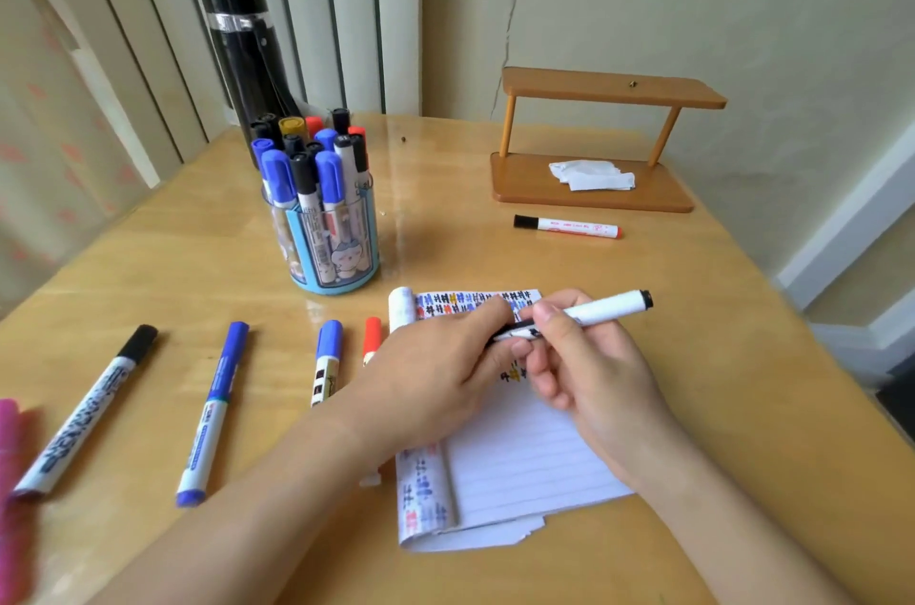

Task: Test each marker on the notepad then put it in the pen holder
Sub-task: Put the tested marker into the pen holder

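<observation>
- Wooden table carries a crowded pen holder; loose markers lie left of the notepad.
- Right hand grips a white marker over the notepad; left hand pinches its black end.

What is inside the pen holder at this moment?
The pen holder is packed with upright markers: blue, black and red caps, one yellow cap. Its printed wrap and the front markers cover the barrels behind, so the exact count cannot be told.
</observation>
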